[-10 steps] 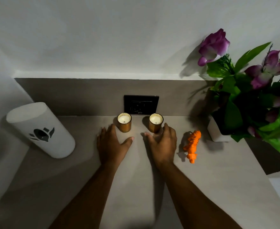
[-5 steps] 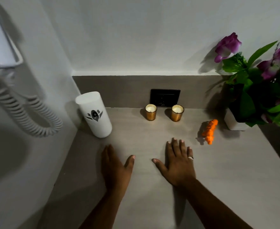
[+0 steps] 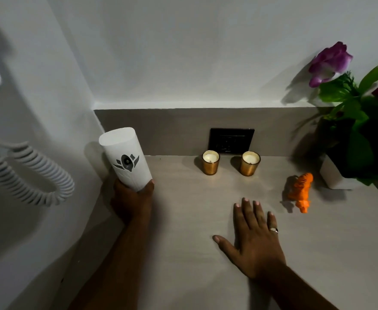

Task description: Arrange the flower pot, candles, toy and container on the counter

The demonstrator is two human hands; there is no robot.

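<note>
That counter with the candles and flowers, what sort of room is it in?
Probably a hotel bathroom or vanity nook. A coiled cord hangs from a wall-mounted unit on the left, perhaps a hair dryer; the counter has a low backsplash with a dark socket plate, and candles and a flower pot decorate it.

The pale grey desk (image 3: 183,253) runs into a wall corner. Along its back edge stand 2 gold candles (image 3: 210,162) (image 3: 250,163), a little apart. To their right an orange toy (image 3: 301,191) lies just beside the white flower pot (image 3: 334,175). A white container (image 3: 126,157) stands near the left wall.
</note>
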